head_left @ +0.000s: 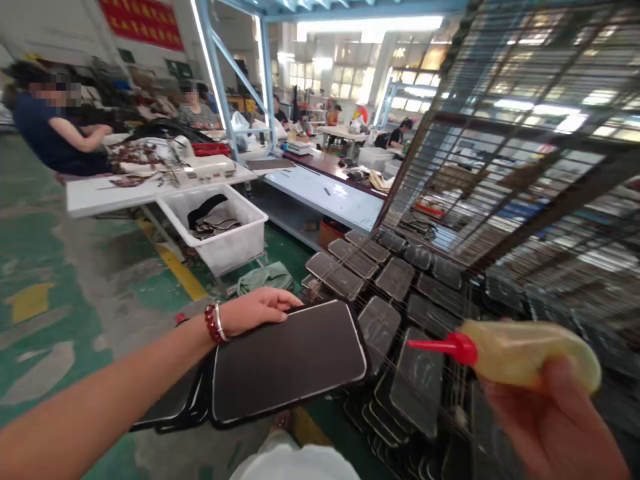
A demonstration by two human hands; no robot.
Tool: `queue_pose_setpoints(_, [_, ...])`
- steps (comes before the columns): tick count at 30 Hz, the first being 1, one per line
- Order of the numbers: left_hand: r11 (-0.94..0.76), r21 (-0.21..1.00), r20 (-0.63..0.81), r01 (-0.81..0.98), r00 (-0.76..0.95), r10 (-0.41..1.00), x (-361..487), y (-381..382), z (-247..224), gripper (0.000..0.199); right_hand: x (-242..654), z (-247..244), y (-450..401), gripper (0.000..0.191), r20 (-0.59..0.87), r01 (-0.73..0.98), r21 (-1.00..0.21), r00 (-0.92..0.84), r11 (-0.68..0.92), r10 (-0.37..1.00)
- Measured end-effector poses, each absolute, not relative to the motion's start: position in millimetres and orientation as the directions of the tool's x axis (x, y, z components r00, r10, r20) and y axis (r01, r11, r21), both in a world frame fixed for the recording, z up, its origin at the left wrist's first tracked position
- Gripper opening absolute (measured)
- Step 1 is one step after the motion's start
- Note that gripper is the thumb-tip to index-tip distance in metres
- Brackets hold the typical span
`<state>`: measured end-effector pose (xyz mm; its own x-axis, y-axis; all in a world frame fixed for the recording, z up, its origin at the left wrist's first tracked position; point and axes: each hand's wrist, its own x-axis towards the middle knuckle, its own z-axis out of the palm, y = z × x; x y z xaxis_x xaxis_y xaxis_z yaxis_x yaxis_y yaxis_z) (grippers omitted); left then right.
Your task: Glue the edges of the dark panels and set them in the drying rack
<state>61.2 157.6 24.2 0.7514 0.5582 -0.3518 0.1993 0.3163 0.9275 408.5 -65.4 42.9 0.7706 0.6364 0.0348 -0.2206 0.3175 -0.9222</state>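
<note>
My left hand [260, 312], with a red bead bracelet and a silver bangle, rests at the upper edge of a dark rounded rectangular panel [290, 363]. Its fingers bend over that edge, and the panel has a thin white line round its border. More dark panels [173, 400] lie under and left of it. In my right hand [555, 407] is a yellowish squeeze bottle [530, 350], held sideways with its red nozzle pointing left, above racks of dark pieces.
Wire racks [395, 277] carry rows of dark pieces, and a raised wire rack [520, 133] slants at the right. Ahead stand a white bin [230, 233], a sewing table [115, 193] and a blue-grey table [325, 193]. A person [60, 127] sits at far left.
</note>
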Motion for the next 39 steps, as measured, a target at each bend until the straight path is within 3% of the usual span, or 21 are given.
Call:
queue_pose_setpoints(1, [0.286,0.929,-0.353,0.234,0.791,0.499,76.2,155.3,31.2,0.036,406.9,52.2,-65.4,0.042,0.034,-0.203,-0.919,0.815,0.338,0.579])
queue_pose_setpoints(5, [0.179,0.931,-0.358,0.318,0.888,0.289,120.0,147.1,54.5,0.037,402.9,81.4,-69.2,0.045,0.183,-0.069,-0.927,0.774,0.368,0.606])
queue_pose_setpoints(10, [0.066,0.938,-0.347,0.341,0.922,0.171,149.7,140.7,69.5,0.036,406.2,90.6,-88.9,0.047,0.231,0.007,-0.942,0.738,0.334,0.634])
queue_pose_setpoints(16, [0.038,0.928,-0.371,0.37,0.917,0.143,164.4,139.2,72.2,0.035,412.7,86.7,-103.8,0.053,0.214,0.038,-0.956,0.766,0.29,0.607])
queue_pose_setpoints(34, [0.224,0.883,-0.442,0.412,0.891,0.104,165.8,159.6,63.4,0.035,397.0,84.4,-123.8,0.049,0.226,0.007,-0.959,0.618,0.282,0.753])
queue_pose_setpoints(39, [0.267,0.877,-0.449,0.399,0.878,0.164,164.7,163.9,59.7,0.033,393.3,81.4,-125.5,0.051,0.228,0.011,-0.959,0.625,0.284,0.747])
